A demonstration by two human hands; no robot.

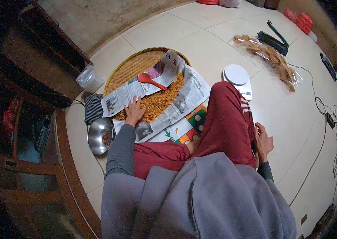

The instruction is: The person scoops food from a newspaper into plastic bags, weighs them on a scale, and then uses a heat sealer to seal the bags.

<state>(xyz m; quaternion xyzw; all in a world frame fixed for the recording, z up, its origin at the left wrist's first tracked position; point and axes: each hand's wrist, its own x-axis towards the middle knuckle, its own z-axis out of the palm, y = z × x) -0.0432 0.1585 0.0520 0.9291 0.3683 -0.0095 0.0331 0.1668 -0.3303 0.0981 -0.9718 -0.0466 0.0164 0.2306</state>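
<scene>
My left hand (pixel 135 110) rests with fingers spread at the edge of a heap of small orange-brown crispy pieces (pixel 162 101), touching them and the newspaper (pixel 190 93) beneath. A red plastic spoon (pixel 151 81) lies face down on a folded-over part of the paper. The sheets partly cover a round woven bamboo tray (pixel 126 68). Beside my raised right knee is my right hand (pixel 263 142), its fingers loosely apart and nothing in it. A white kitchen scale (pixel 237 77) stands beyond that knee.
A steel bowl (pixel 100 135) with a few small dark bits sits at left, near a striped cloth (pixel 94 108) and a clear plastic tub (pixel 90 79). Filled clear bags (pixel 270 57) and a black bag sealer (pixel 273 43) lie at upper right. Cables (pixel 316 155) cross the tiles.
</scene>
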